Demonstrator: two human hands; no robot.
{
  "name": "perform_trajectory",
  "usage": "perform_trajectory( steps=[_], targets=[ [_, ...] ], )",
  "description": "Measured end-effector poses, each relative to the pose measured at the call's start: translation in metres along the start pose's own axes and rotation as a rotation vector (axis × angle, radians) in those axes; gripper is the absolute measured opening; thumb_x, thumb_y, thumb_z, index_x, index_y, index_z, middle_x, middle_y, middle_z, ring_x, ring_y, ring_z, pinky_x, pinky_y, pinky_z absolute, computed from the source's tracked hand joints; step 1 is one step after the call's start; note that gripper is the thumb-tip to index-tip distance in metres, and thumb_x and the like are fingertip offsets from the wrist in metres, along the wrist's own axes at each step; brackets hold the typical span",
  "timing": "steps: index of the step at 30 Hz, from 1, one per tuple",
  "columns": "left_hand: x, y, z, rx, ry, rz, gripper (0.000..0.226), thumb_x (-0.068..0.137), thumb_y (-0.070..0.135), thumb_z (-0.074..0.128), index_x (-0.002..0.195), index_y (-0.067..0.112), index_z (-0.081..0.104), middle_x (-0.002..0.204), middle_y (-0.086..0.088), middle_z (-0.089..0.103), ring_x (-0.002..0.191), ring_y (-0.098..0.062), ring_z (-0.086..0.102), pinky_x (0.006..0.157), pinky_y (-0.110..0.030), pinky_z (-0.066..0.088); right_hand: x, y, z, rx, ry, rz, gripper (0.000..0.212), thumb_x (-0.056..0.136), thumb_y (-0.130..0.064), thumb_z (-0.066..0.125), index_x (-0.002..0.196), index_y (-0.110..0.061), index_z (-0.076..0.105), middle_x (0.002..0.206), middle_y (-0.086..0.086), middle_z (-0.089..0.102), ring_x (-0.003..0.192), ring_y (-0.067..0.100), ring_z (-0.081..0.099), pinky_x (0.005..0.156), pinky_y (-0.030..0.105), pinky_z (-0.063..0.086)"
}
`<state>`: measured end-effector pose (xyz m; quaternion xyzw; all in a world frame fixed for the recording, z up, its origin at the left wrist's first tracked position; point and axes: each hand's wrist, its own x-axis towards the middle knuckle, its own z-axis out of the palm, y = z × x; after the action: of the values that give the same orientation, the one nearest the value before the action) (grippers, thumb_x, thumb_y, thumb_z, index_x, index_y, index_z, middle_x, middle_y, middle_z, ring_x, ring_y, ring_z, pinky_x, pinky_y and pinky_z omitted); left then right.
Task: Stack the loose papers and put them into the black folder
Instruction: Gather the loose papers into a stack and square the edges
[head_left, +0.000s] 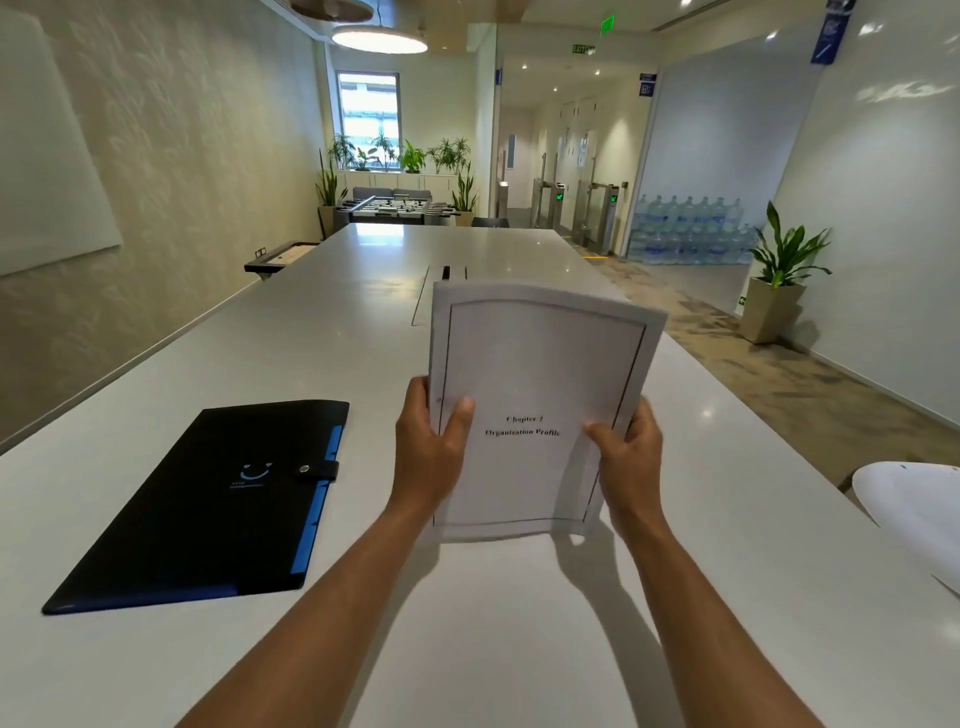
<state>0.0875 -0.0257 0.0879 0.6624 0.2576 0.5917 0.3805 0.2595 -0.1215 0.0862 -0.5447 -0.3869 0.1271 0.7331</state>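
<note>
both hands, left hand (428, 441) and right hand (631, 457), grip a paper stack (535, 374) headed "chapter 2, organization profile" above a white table (322, 322); the black folder (208, 499) lies snapped shut at left.

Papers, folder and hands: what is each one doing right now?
Paper stack: gathered, held upright above the table, not in the folder.
Black folder: flat on the table, snap strap shut.
Left hand: grip on the stack's left edge.
Right hand: grip on the stack's right edge.
</note>
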Motion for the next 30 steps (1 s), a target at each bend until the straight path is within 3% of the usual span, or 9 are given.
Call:
perform_trajectory(
  steps=[3, 7, 11, 14, 18, 24, 27, 30],
  targets=[
    [-0.024, -0.02, 0.003, 0.015, 0.037, -0.095, 0.037, 0.09, 0.008, 0.063, 0.11, 0.033, 0.045, 0.105, 0.02, 0.058, 0.095, 0.015, 0.058, 0.082, -0.015, 0.048, -0.02, 0.028, 0.001, -0.054, -0.028, 0.069, 0.034, 0.082, 0.007, 0.059, 0.095, -0.025, 0.059, 0.095, -0.001, 0.067, 0.087, 0.017, 0.064, 0.072, 0.02, 0.05],
    [-0.028, -0.025, 0.006, 0.074, 0.05, -0.106, 0.031, 0.09, 0.011, 0.063, 0.112, 0.023, 0.046, 0.1, 0.016, 0.057, 0.093, 0.011, 0.058, 0.081, -0.014, 0.047, -0.024, 0.036, 0.004, -0.105, -0.04, 0.11, 0.033, 0.083, 0.001, 0.06, 0.096, -0.029, 0.059, 0.097, -0.006, 0.066, 0.084, -0.002, 0.062, 0.074, 0.024, 0.05],
    [-0.021, -0.02, 0.006, 0.091, 0.064, -0.011, 0.029, 0.088, 0.014, 0.062, 0.107, 0.027, 0.044, 0.095, 0.02, 0.055, 0.087, 0.015, 0.058, 0.071, -0.006, 0.048, -0.019, 0.031, 0.003, -0.096, -0.028, 0.099, 0.04, 0.077, -0.013, 0.059, 0.117, -0.017, 0.059, 0.109, -0.001, 0.067, 0.098, 0.008, 0.063, 0.083, 0.026, 0.053],
    [-0.031, -0.03, 0.005, 0.108, 0.032, -0.044, 0.032, 0.087, 0.006, 0.062, 0.108, 0.022, 0.043, 0.095, 0.018, 0.056, 0.084, 0.01, 0.06, 0.071, -0.009, 0.049, -0.026, 0.04, 0.001, -0.106, -0.027, 0.159, 0.04, 0.08, -0.005, 0.059, 0.12, -0.011, 0.058, 0.112, 0.005, 0.067, 0.102, 0.019, 0.063, 0.085, 0.03, 0.052],
    [-0.046, -0.043, 0.005, 0.104, -0.019, -0.165, 0.045, 0.085, -0.002, 0.059, 0.108, 0.032, 0.042, 0.102, 0.019, 0.057, 0.091, 0.005, 0.059, 0.07, -0.005, 0.047, -0.035, 0.053, -0.001, -0.126, -0.033, 0.238, 0.037, 0.081, 0.005, 0.058, 0.116, -0.008, 0.06, 0.108, 0.008, 0.068, 0.1, 0.023, 0.063, 0.075, 0.022, 0.048],
    [-0.027, -0.04, 0.003, 0.101, -0.076, -0.226, 0.046, 0.085, -0.002, 0.06, 0.116, 0.023, 0.038, 0.102, 0.022, 0.054, 0.088, 0.008, 0.058, 0.066, -0.003, 0.046, -0.026, 0.045, -0.006, -0.192, -0.029, 0.221, 0.036, 0.076, -0.003, 0.06, 0.107, -0.02, 0.057, 0.098, -0.005, 0.066, 0.087, 0.011, 0.064, 0.066, 0.02, 0.049],
    [-0.019, -0.044, 0.0, 0.105, -0.091, -0.301, 0.047, 0.084, 0.0, 0.06, 0.116, 0.026, 0.036, 0.104, 0.012, 0.059, 0.088, 0.004, 0.06, 0.065, -0.008, 0.049, -0.021, 0.042, -0.01, -0.244, -0.04, 0.246, 0.038, 0.073, -0.007, 0.061, 0.106, -0.022, 0.054, 0.095, -0.007, 0.066, 0.08, 0.006, 0.065, 0.054, 0.012, 0.047],
    [-0.02, -0.05, 0.0, 0.11, -0.094, -0.399, 0.048, 0.086, 0.002, 0.06, 0.118, 0.029, 0.035, 0.109, 0.006, 0.058, 0.086, 0.0, 0.06, 0.059, -0.007, 0.048, -0.019, 0.045, -0.013, -0.266, -0.064, 0.329, 0.046, 0.074, -0.003, 0.061, 0.113, -0.026, 0.049, 0.098, -0.008, 0.067, 0.08, 0.006, 0.066, 0.052, 0.011, 0.047]
  ],
)
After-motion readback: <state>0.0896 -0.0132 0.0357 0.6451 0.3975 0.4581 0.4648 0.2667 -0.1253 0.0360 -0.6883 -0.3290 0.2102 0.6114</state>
